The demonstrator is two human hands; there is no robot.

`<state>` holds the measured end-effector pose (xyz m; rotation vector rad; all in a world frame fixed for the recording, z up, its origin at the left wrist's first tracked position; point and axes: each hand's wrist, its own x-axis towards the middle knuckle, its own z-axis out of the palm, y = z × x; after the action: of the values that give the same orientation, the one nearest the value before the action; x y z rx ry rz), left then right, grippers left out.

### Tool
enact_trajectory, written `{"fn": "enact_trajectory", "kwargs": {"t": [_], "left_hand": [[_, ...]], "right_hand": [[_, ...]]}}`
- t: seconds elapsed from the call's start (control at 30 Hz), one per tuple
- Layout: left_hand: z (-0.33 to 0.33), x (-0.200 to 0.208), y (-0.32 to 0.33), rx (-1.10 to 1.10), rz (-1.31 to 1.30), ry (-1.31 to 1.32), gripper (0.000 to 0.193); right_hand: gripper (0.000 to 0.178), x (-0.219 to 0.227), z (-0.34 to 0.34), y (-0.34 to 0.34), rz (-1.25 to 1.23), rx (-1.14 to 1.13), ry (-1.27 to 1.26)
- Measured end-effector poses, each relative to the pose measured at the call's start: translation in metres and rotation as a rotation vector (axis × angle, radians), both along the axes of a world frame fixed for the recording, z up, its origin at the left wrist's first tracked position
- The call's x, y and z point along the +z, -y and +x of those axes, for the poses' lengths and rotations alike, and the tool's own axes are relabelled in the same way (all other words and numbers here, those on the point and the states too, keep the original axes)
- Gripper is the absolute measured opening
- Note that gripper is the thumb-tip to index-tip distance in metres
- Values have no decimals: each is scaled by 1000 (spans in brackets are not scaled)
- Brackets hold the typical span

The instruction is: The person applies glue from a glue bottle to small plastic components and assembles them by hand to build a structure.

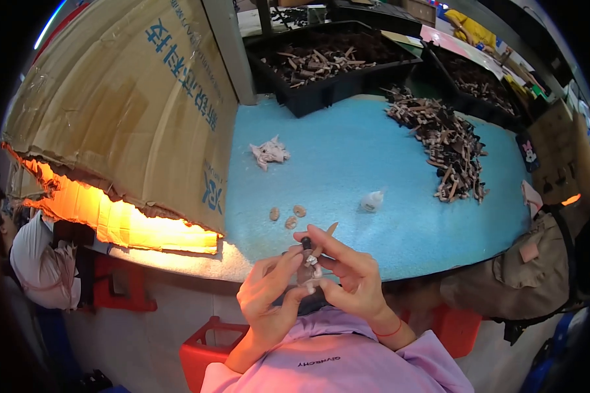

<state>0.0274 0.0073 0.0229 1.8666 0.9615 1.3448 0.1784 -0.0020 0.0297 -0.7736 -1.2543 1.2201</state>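
Note:
Close to my chest, at the near edge of the blue table mat (334,157), both hands hold a small figurine (311,261) with a black top and pale body parts. My left hand (269,288) pinches it from the left, its fingers curled. From the other side, my right hand (354,275) grips it between thumb and fingers. A thin tan stick-like piece (333,228) pokes out by my right index finger; whether it belongs to the figurine I cannot tell. Three small tan oval pieces (290,223) lie just beyond my left hand. Past my right fingertips is a small whitish translucent bottle-like object (372,201).
A large cardboard sheet (144,98) stands at left, glowing orange beneath its torn edge. Crumpled white material (269,152) lies on the mat. Many small figurines form a pile (442,144) at right; black crates (321,95) stand behind. Another person (518,268) sits at right. Red stools (210,354) flank me.

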Motion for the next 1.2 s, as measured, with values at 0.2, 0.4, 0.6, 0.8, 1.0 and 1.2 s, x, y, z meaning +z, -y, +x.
{"fn": "enact_trajectory", "kwargs": {"t": [0.2, 0.4, 0.6, 0.8, 1.0, 1.2], "left_hand": [[-5, 3, -1, -103, -332, 226, 47], [-12, -9, -7, -553, -815, 954, 51], [-12, -16, -4, -772, -1059, 1205, 56], [-12, -25, -1, -862, -1175, 1307, 53], [-10, -31, 0, -982, -1172, 1369, 46], [-12, -18, 2, -941, -1258, 1438, 46]], "right_hand": [[66, 5, 3, -4, 102, -71, 212], [76, 10, 6, 1, 81, -152, 101], [63, 13, 2, 1, 139, -166, 235], [37, 29, 1, 3, 222, -203, 543], [33, 28, 1, 6, 290, -245, 627], [31, 35, 1, 7, 315, -275, 747]]}}
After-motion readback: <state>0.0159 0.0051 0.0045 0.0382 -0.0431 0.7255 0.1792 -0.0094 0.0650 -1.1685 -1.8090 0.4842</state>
